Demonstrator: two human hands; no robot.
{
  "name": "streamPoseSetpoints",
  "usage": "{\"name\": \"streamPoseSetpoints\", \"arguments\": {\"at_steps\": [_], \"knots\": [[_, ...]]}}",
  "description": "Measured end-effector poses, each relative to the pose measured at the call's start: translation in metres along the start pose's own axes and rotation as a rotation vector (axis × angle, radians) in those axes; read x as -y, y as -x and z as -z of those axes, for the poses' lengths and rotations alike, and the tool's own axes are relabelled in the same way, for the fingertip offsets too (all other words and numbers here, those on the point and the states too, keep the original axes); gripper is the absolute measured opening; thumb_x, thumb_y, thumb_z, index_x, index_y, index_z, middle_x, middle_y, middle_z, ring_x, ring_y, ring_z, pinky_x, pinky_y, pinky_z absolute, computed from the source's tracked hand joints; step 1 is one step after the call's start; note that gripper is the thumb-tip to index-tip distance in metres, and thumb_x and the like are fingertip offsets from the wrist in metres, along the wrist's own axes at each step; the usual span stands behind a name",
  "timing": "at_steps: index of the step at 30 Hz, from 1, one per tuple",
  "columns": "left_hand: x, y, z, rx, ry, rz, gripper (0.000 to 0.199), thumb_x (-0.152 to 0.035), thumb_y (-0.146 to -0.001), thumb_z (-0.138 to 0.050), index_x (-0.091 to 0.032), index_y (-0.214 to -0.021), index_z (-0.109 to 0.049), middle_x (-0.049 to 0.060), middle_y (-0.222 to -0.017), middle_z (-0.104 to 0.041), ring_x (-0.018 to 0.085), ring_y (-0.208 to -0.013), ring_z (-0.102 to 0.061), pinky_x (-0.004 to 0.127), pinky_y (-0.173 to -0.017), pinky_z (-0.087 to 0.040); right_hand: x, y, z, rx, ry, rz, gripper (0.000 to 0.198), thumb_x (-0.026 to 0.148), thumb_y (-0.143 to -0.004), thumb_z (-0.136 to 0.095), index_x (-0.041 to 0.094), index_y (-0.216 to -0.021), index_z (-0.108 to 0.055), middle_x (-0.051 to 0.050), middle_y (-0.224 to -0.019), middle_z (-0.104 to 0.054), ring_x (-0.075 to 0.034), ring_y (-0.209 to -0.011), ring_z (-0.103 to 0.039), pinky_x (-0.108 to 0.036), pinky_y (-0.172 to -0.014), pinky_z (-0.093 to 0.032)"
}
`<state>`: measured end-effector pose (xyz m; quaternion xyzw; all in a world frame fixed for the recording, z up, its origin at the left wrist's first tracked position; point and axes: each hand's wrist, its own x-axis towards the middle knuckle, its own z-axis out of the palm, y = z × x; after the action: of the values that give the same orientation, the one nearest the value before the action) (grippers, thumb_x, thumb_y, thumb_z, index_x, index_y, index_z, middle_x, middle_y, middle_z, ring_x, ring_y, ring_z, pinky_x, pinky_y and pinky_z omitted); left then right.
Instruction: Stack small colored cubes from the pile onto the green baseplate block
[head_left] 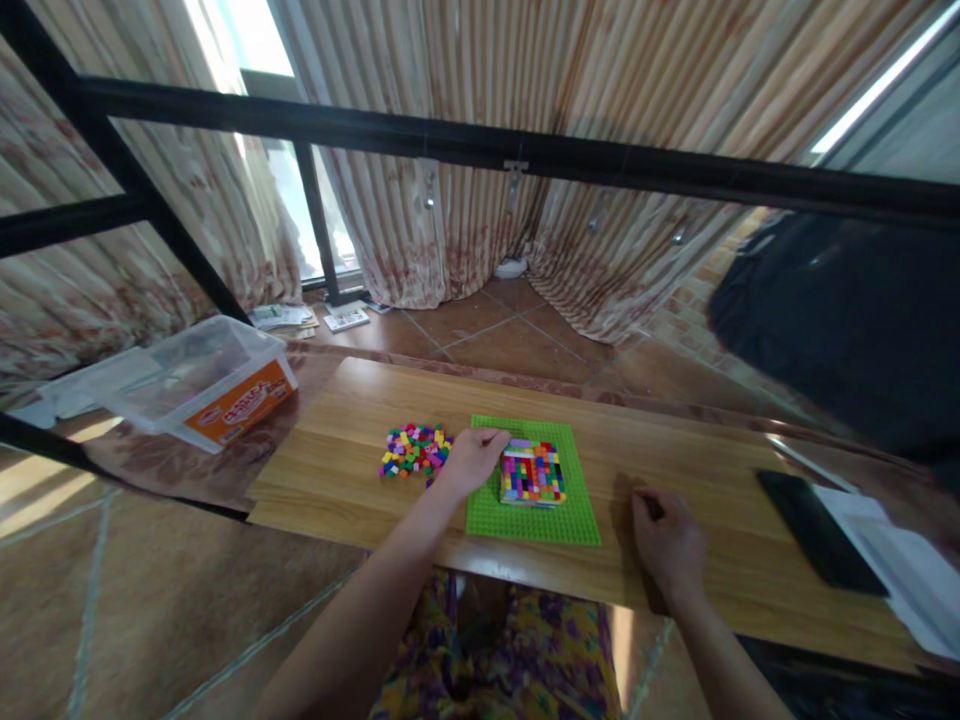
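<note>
A low, square build of many-coloured toy bricks [532,475] sits on a green studded baseplate [495,520]. My left hand [476,460] reaches over the plate's left side, with thumb and forefinger pinched together at the build's upper left corner, beside a purple brick. Whatever is between those fingertips is too small or hidden to name. A loose heap of small coloured bricks [412,450] lies just left of this hand. Right of the baseplate, my right hand [670,540] rests on the wooden table [337,500] in a loose fist, and nothing shows in it.
A clear plastic box [217,375] with an orange label stands on the floor beyond the table's left end. A dark flat object [821,530] and white papers [892,560] lie at the right end. A black metal rail [375,128] crosses in front of striped curtains [495,60].
</note>
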<state>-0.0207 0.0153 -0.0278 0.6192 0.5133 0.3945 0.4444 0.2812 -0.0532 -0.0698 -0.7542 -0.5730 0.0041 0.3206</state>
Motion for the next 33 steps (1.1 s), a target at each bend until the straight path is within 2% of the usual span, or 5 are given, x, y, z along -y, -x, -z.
{"name": "streamPoseSetpoints", "arguments": {"at_steps": [6, 19, 22, 27, 33], "knots": [[-0.013, 0.005, -0.001, -0.051, -0.114, -0.041, 0.038, -0.032, -0.087, -0.046, -0.017, -0.052, -0.044, -0.005, -0.054, -0.036, 0.010, -0.057, -0.037, 0.024, -0.056, -0.025, 0.001, 0.001, 0.002, 0.004, -0.002, -0.003, 0.035, 0.043, -0.081, -0.048, 0.016, -0.087, -0.069, -0.012, -0.089, -0.069, -0.021, -0.075, -0.059, -0.033, -0.068, -0.043], [-0.025, 0.020, -0.009, -0.203, -0.257, -0.067, 0.035, -0.024, -0.092, -0.044, -0.019, -0.060, -0.058, 0.001, -0.063, -0.057, 0.015, -0.064, -0.052, 0.026, -0.066, -0.039, -0.014, -0.002, -0.001, 0.047, 0.082, -0.032, 0.036, 0.047, -0.079, -0.047, 0.020, -0.087, -0.070, -0.012, -0.089, -0.068, -0.025, -0.073, -0.057, -0.037, -0.064, -0.040], [-0.026, 0.037, 0.002, -0.255, -0.314, -0.062, 0.032, -0.021, -0.093, -0.041, -0.019, -0.072, -0.064, 0.004, -0.072, -0.062, 0.016, -0.072, -0.056, 0.027, -0.072, -0.043, -0.015, -0.002, -0.001, 0.054, 0.082, -0.029, 0.037, 0.047, -0.079, -0.047, 0.019, -0.087, -0.070, -0.013, -0.088, -0.067, -0.024, -0.071, -0.056, -0.036, -0.062, -0.039], [-0.008, 0.068, 0.045, -0.336, -0.504, 0.033, 0.027, -0.012, -0.089, -0.045, -0.019, -0.086, -0.071, 0.006, -0.086, -0.066, 0.018, -0.081, -0.060, 0.030, -0.079, -0.047, -0.010, -0.001, 0.001, 0.056, 0.078, -0.028, 0.036, 0.045, -0.079, -0.047, 0.018, -0.088, -0.070, -0.012, -0.090, -0.067, -0.023, -0.075, -0.057, -0.035, -0.066, -0.040], [0.008, 0.074, 0.070, -0.267, -0.711, 0.029, 0.029, -0.009, -0.084, -0.049, -0.022, -0.094, -0.073, 0.006, -0.098, -0.066, 0.019, -0.092, -0.060, 0.031, -0.086, -0.049, -0.008, -0.001, 0.001, 0.039, 0.096, -0.032, 0.036, 0.043, -0.079, -0.047, 0.018, -0.090, -0.071, -0.011, -0.089, -0.067, -0.022, -0.073, -0.056, -0.034, -0.065, -0.039]]}}
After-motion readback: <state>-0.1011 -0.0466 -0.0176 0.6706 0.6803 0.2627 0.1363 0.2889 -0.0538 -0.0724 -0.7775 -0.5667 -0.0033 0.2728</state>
